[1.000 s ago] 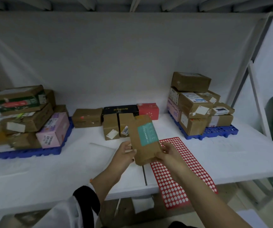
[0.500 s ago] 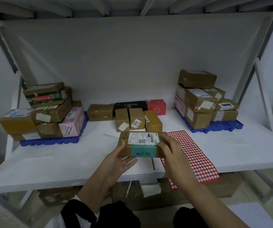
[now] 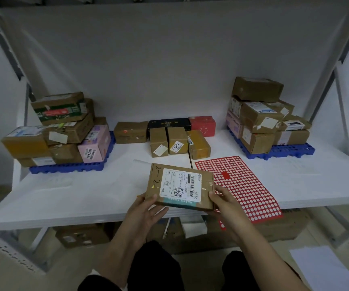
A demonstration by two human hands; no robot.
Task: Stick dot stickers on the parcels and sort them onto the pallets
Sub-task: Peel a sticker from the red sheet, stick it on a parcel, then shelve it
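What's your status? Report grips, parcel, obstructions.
Left grip and right grip both hold the parcel, label up. No dot sticker visible on it. Sticker sheet lies to its right, nothing blocking.

Reaches forward with both bare forearms [image 3: 119, 250] from the bottom edge. Supports the parcel [image 3: 179, 185] from below with the left hand [image 3: 146, 214], thumb on its top near corner, fingers spread underneath. Grips its right near corner with the right hand [image 3: 226, 202], thumb on top.
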